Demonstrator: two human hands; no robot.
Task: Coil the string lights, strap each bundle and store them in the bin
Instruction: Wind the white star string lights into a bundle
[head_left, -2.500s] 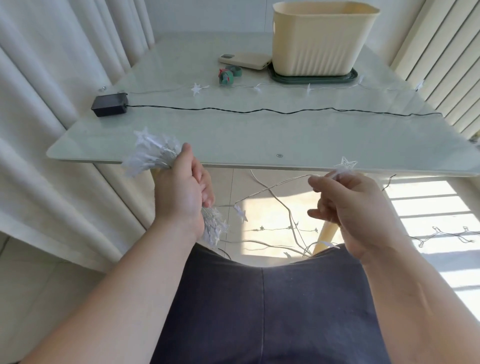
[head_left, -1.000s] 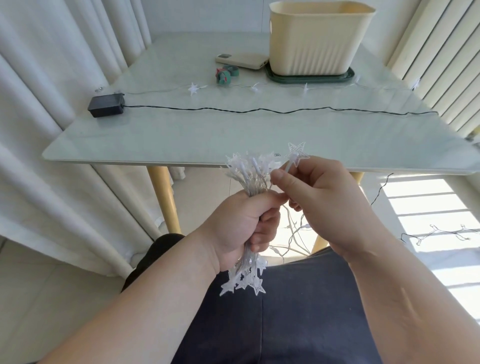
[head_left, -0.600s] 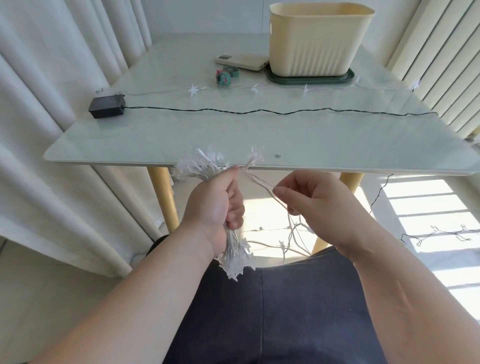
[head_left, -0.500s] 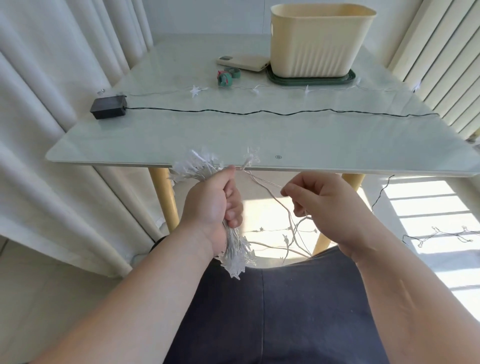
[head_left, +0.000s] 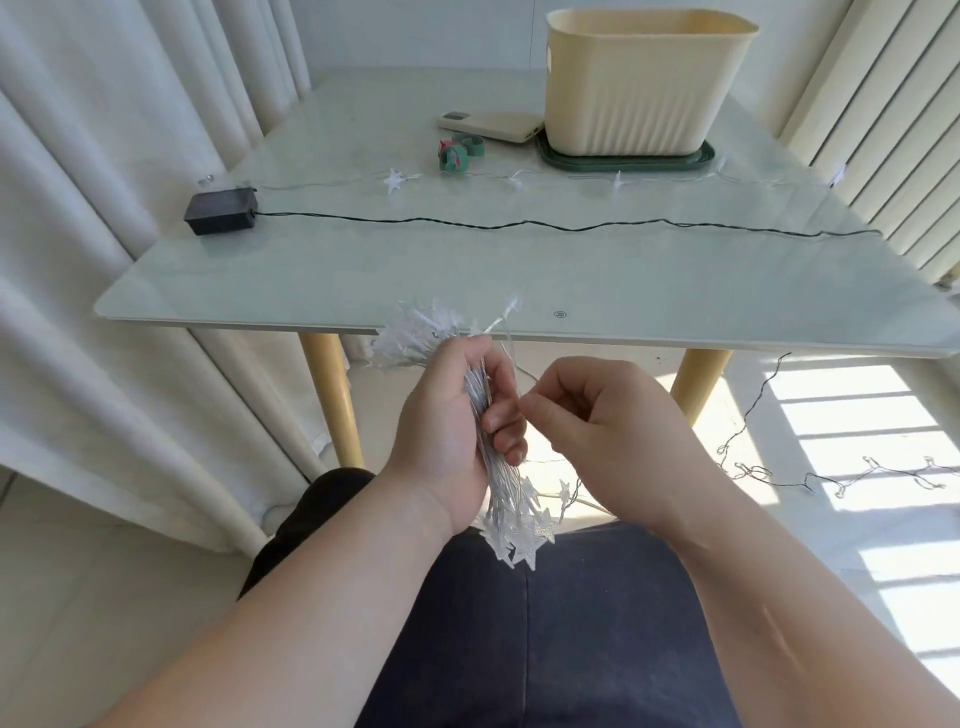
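Observation:
My left hand (head_left: 449, 439) grips a coiled bundle of clear star string lights (head_left: 511, 525) in front of the table's near edge; stars stick out above and below my fist. My right hand (head_left: 608, 431) is right beside it, fingers curled, pinching the thin loose wire that leads off the bundle. More of the star string (head_left: 397, 179) lies across the far part of the glass table (head_left: 363, 280). The cream bin (head_left: 644, 83) stands at the back on a green lid (head_left: 701, 158). Green straps (head_left: 457, 153) lie to its left.
A black battery box (head_left: 221, 218) with a dark wire (head_left: 519, 226) runs across the table and down to the floor at the right (head_left: 753, 467). A cream power bank (head_left: 491, 124) lies by the bin. Curtains hang at the left, blinds at the right.
My right hand has come in from the right to just beside the left fist, drawing the loose wire up against the bundle. The left hand has kept its grip and shifted slightly right.

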